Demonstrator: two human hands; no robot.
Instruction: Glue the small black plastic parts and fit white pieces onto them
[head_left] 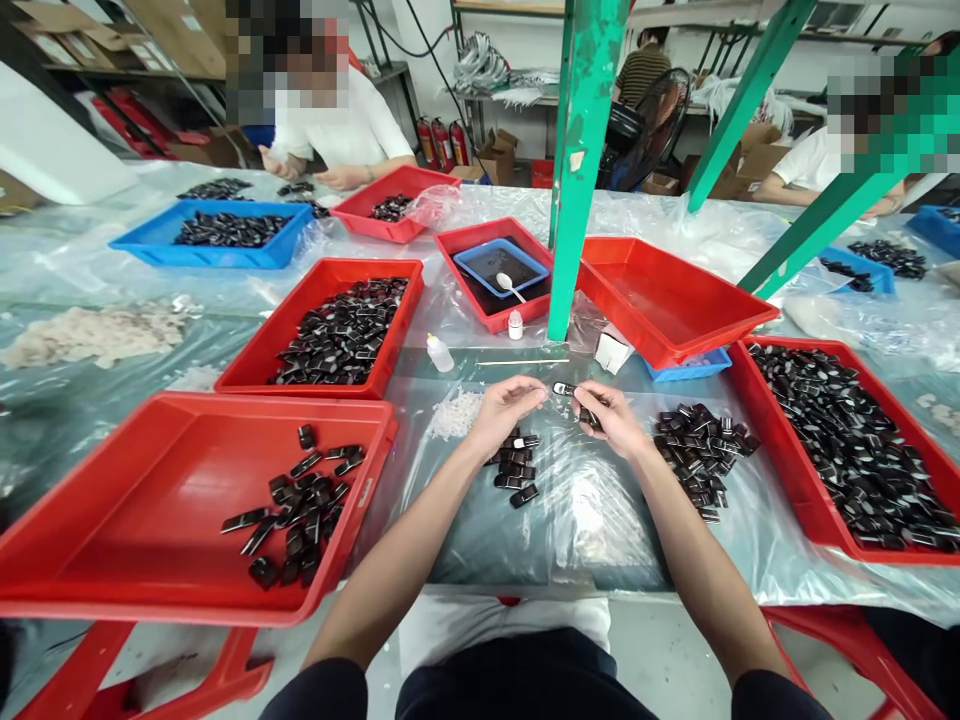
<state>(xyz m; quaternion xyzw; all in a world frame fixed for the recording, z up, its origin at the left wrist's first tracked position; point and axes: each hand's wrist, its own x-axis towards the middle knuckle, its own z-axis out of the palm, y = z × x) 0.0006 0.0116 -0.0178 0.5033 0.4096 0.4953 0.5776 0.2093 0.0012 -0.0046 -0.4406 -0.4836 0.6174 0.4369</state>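
Held out between the thumb and fingers of my right hand (609, 418) is a small black glossy piece (564, 389) with a pale patch on its face. A second dark piece (590, 420) shows under the same fingers. My left hand (508, 408) is closed in a pinch just left of the held piece, apart from it; whatever its fingertips hold is too small to make out. Below my left hand lies a small group of black pieces (516, 468) on the plastic sheet. A larger heap of black pieces (701, 455) is right of my right hand.
Red trays of black pieces stand left (247, 392) and right (796, 490). White scraps (455, 414), a dropper bottle (440, 353), a small white bottle (515, 325) and a thin stick (523, 362) lie nearby. A green post (581, 170) rises ahead. People sit across the table.
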